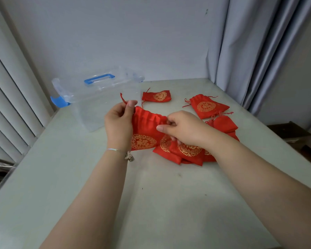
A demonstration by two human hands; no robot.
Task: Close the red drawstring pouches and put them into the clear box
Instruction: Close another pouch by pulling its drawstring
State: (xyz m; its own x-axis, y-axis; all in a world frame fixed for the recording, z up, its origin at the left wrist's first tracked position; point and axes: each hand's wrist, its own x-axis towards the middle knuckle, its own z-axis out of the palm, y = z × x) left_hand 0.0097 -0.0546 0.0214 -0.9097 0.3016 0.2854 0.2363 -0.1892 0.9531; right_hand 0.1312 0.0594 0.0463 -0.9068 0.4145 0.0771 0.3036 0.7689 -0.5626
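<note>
I hold a red drawstring pouch (146,128) with a gold emblem above the table, its mouth partly gathered. My left hand (119,121) pinches the drawstring at the pouch's left top corner, the cord end sticking up past the thumb. My right hand (182,128) pinches the right side of the pouch's mouth. Under my right hand lies a pile of red pouches (185,151). The clear box (97,103) stands open at the back left, its lid with a blue handle (99,78) tipped up behind it.
More red pouches lie on the pale table (151,194): one behind the held pouch (156,96), one at the right (207,106) and a plain-side one (223,124) beside it. Curtains hang at the right, shutters at the left, a wall at the back.
</note>
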